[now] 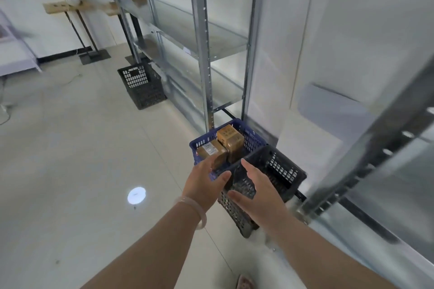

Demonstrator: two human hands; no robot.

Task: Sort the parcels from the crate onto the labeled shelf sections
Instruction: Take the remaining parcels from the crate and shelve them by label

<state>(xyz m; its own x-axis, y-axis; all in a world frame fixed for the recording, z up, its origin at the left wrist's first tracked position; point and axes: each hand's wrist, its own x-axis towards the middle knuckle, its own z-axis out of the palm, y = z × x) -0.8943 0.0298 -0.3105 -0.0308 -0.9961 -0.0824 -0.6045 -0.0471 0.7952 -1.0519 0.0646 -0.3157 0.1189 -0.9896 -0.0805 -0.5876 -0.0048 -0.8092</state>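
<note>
Blue crate [249, 132] on floor by shelf [202, 30]: 2 brown parcels [231, 139] inside; white label on one, txt unreadable. Black crate [281, 169] adjacent. L hand [204, 183], R hand [256, 190]: fingers spread, holding nothing, above crates.

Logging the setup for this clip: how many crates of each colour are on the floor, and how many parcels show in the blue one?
Blue crate: 1
Black crates: 2, the near black crate and the far black crate
Parcels showing in the blue crate: 2, the lower parcel and the taller parcel
Total: 5
</note>
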